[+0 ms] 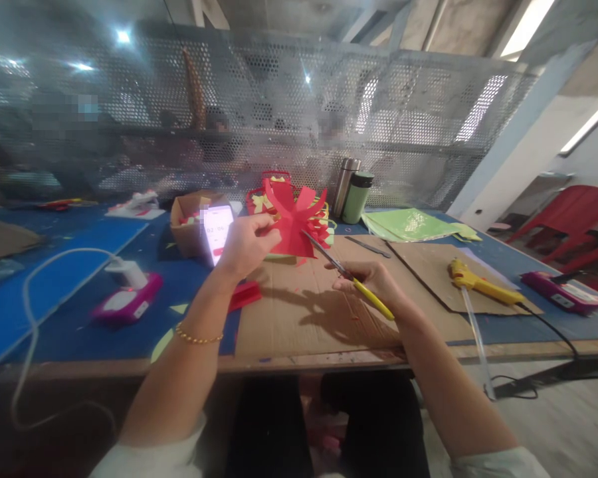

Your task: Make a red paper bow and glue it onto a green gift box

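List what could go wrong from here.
The yellow-handled tool in the right hand has its metal tip at the red paper; a slip might tear it or poke the left hand. The tilted phone close to that hand could get knocked. A clear stick by the yellow glue gun juts past the table edge and might be bumped.

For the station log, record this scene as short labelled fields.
Left hand: pinching red paper with spread strips
Right hand: holding yellow-handled metal tool, tip at the red paper
Below hands: brown cardboard
Left side: lit phone against an open box
Right side: yellow glue gun on cardboard
Behind: steel bottle, green bottle
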Demonstrator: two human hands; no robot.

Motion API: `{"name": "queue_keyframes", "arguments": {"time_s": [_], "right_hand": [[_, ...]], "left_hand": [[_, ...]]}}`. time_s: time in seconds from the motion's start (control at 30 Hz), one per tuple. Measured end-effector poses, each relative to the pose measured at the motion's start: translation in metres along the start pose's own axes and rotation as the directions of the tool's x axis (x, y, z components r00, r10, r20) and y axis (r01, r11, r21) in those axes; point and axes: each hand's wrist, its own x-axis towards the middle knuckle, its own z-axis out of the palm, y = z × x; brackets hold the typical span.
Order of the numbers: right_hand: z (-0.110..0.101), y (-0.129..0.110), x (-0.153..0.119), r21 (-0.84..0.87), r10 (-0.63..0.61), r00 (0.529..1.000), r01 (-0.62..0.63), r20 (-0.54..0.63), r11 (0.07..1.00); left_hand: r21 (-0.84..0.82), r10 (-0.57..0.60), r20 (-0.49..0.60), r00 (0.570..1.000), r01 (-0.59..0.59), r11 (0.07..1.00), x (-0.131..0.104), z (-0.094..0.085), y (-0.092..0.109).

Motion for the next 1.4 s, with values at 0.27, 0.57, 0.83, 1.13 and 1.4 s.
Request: {"name": "queue_keyframes", "arguments": {"time_s": [0.27, 0.57, 0.83, 1.13, 1.4], "right_hand": [[0.0007, -0.0025, -0.0014, 0.02, 0.028, 1.0, -0.028, -0.004, 0.999], [0.0001, -0.0046, -0.0018, 0.035, 0.037, 0.999, -0.038, 0.022, 0.999], [0.0011, -0.0011, -0.0006, 0.049, 0.044, 0.999, -0.045, 0.018, 0.998], [0.0006, 0.0005, -0.0003, 0.03, 0.023, 1.0, -0.023, 0.007, 0.999], [-0.0022, -0.0052, 0.0002, -0.022, -0.003, 1.0, 0.004, 0.031, 1.0]], "left_hand": [[-0.015, -0.009, 0.013, 1.0, 0.009, 1.0, 0.0, -0.0003, -0.0019], [-0.025, 0.005, 0.049, 0.999, -0.004, 1.0, 0.0001, 0.0006, 0.0003], [-0.036, 0.007, 0.07, 0.997, -0.004, 0.999, -0.0007, 0.0022, -0.0019], [-0.031, 0.0, 0.073, 0.997, 0.002, 1.0, 0.0002, 0.0016, -0.0024], [-0.022, -0.004, 0.084, 0.996, 0.006, 1.0, -0.0004, 0.0022, -0.0029]]}}
